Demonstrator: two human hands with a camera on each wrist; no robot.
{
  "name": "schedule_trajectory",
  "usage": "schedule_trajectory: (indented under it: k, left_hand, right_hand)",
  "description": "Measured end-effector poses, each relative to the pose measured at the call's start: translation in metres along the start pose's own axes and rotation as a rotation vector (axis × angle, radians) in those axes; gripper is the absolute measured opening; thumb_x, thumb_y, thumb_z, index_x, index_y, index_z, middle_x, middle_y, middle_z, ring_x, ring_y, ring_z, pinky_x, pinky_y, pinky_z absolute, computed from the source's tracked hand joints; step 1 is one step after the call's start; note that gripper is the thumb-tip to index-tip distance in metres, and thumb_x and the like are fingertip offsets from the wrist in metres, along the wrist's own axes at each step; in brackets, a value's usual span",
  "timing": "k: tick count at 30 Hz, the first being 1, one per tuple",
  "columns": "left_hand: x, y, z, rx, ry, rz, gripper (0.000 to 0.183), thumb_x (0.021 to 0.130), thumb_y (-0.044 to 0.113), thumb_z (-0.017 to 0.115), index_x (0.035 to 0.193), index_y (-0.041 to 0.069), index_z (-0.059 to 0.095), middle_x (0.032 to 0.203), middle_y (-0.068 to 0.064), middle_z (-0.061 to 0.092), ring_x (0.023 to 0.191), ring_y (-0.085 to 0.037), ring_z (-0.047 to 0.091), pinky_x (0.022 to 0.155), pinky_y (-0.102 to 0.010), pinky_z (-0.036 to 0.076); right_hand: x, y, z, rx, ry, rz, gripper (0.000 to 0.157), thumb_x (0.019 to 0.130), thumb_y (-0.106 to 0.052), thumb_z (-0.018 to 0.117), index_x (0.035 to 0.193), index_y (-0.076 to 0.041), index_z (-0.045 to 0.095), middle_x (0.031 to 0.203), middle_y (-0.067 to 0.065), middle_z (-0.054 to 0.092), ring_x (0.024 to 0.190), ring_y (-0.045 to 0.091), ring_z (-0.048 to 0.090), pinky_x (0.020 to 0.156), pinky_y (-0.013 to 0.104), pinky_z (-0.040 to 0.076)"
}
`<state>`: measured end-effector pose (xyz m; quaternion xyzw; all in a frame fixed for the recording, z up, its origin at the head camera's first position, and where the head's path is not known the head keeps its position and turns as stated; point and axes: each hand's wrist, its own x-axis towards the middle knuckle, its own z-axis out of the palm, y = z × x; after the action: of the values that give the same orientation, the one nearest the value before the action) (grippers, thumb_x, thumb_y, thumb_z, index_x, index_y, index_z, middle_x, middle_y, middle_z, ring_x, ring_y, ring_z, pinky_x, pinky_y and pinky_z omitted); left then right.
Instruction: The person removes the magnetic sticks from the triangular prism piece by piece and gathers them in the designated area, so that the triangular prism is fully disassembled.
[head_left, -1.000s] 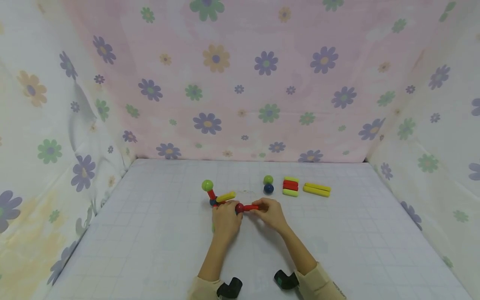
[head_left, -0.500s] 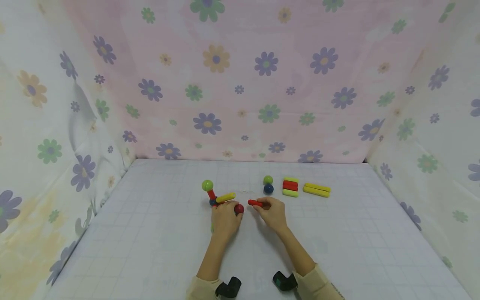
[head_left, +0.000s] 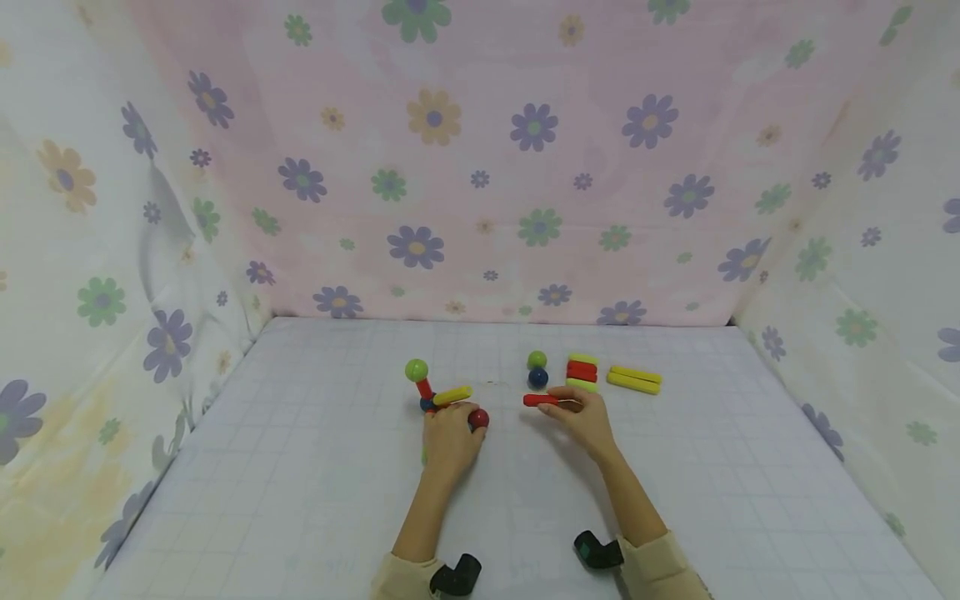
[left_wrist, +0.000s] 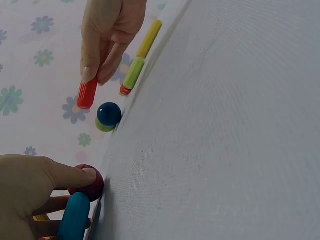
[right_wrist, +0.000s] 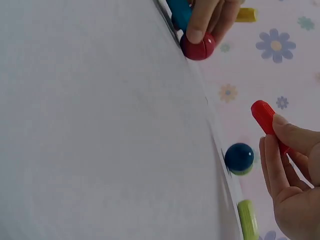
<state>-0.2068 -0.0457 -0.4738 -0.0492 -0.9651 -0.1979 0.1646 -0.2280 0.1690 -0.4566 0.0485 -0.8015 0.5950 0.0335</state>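
My left hand [head_left: 450,437] grips a red ball [head_left: 478,419] at the right end of a structure of joined rods and balls. A blue rod [left_wrist: 75,217] meets that ball under the hand. Behind the fingers, the structure carries a yellow rod [head_left: 453,395], a dark blue ball [head_left: 427,404] and a red rod topped by a green ball [head_left: 416,370]. The hand hides much of the rest. Raised above the table to the right, my right hand [head_left: 585,421] pinches a loose red rod [right_wrist: 263,117] between thumb and fingers, apart from the red ball.
Behind my right hand lie a loose green ball [head_left: 537,360] and a blue ball [head_left: 537,378]. Beside them is a row of short red rods [head_left: 582,370] and light green rods [head_left: 582,385]. Two yellow rods [head_left: 634,380] lie farther right. A flowered cloth [head_left: 495,275] stands behind the table.
The red rod in my right hand has come away from the red ball and moved right and slightly back with the hand. My left hand has stayed on the ball.
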Motion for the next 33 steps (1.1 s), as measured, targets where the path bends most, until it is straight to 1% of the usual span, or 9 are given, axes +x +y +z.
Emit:
schedule_trajectory:
  k: [3,6,9,13,19,23,26,30,33]
  left_hand:
    - [0.000,-0.002,0.000,0.001,-0.009,0.004,0.032,0.073,0.025,0.079,0.101,0.012,0.072,0.100,-0.005,0.071,0.090,-0.024,0.066,0.078,-0.043,0.043]
    - [0.000,-0.002,0.000,0.002,-0.019,0.004,0.032,0.074,0.025,0.078,0.103,0.012,0.072,0.100,-0.006,0.071,0.090,-0.024,0.066,0.078,-0.043,0.042]
    - [0.000,-0.002,-0.001,0.006,-0.022,0.002,0.032,0.075,0.026,0.078,0.103,0.012,0.072,0.100,-0.005,0.071,0.090,-0.024,0.066,0.078,-0.042,0.042]
    - [0.000,-0.002,-0.003,-0.008,-0.025,0.003,0.032,0.075,0.025,0.078,0.103,0.012,0.072,0.100,-0.005,0.071,0.090,-0.023,0.066,0.079,-0.043,0.042]
    - [-0.001,-0.002,-0.002,-0.016,-0.022,0.009,0.032,0.074,0.025,0.078,0.102,0.012,0.072,0.100,-0.006,0.071,0.091,-0.024,0.066,0.079,-0.044,0.042]
    - [-0.001,-0.003,0.000,-0.012,-0.018,0.010,0.031,0.074,0.025,0.078,0.102,0.012,0.072,0.100,-0.005,0.071,0.090,-0.024,0.066,0.079,-0.043,0.042]
    - [-0.001,-0.004,0.000,-0.010,-0.016,0.007,0.032,0.075,0.025,0.078,0.103,0.013,0.072,0.101,-0.005,0.071,0.091,-0.023,0.066,0.079,-0.043,0.042]
    - [-0.001,-0.004,0.000,-0.012,-0.015,0.008,0.032,0.075,0.025,0.078,0.104,0.013,0.072,0.102,-0.005,0.071,0.092,-0.024,0.066,0.080,-0.043,0.042]
    - [-0.002,-0.004,0.000,-0.007,-0.017,0.014,0.032,0.075,0.025,0.077,0.104,0.012,0.072,0.102,-0.006,0.071,0.092,-0.024,0.066,0.079,-0.044,0.043]
  right_hand:
    - [0.000,0.001,-0.015,0.003,0.015,0.030,0.037,0.078,-0.007,0.075,0.107,0.013,0.062,0.100,0.019,0.067,0.080,0.006,0.064,0.074,0.014,0.049]
    - [0.005,0.017,-0.028,-0.008,0.048,0.040,0.038,0.078,-0.012,0.077,0.107,0.010,0.063,0.099,0.018,0.068,0.078,0.000,0.063,0.074,0.013,0.049]
    - [0.011,0.034,-0.039,-0.077,0.063,0.038,0.039,0.079,-0.017,0.076,0.107,0.007,0.064,0.100,0.018,0.068,0.078,-0.003,0.062,0.073,0.012,0.048]
    - [0.016,0.046,-0.051,-0.171,0.082,0.053,0.037,0.080,-0.018,0.075,0.107,0.005,0.065,0.102,0.020,0.067,0.079,-0.002,0.061,0.073,0.011,0.047]
    - [0.019,0.052,-0.056,-0.204,0.104,0.125,0.037,0.080,-0.018,0.075,0.109,0.003,0.065,0.105,0.019,0.067,0.084,0.006,0.060,0.071,0.010,0.046]
    - [0.020,0.052,-0.055,-0.248,0.088,0.114,0.034,0.081,-0.015,0.074,0.108,0.004,0.065,0.104,0.019,0.067,0.090,0.018,0.062,0.072,0.012,0.046]
    - [0.021,0.051,-0.053,-0.307,0.070,0.091,0.032,0.083,-0.015,0.072,0.109,0.003,0.065,0.104,0.019,0.066,0.095,0.026,0.061,0.078,0.021,0.048]
    - [0.023,0.050,-0.051,-0.363,0.063,0.064,0.029,0.084,-0.014,0.070,0.108,0.001,0.066,0.104,0.018,0.066,0.096,0.029,0.060,0.085,0.036,0.049]
    - [0.024,0.051,-0.050,-0.383,0.068,0.060,0.027,0.085,-0.014,0.069,0.107,0.001,0.067,0.103,0.017,0.067,0.094,0.029,0.060,0.084,0.038,0.048]
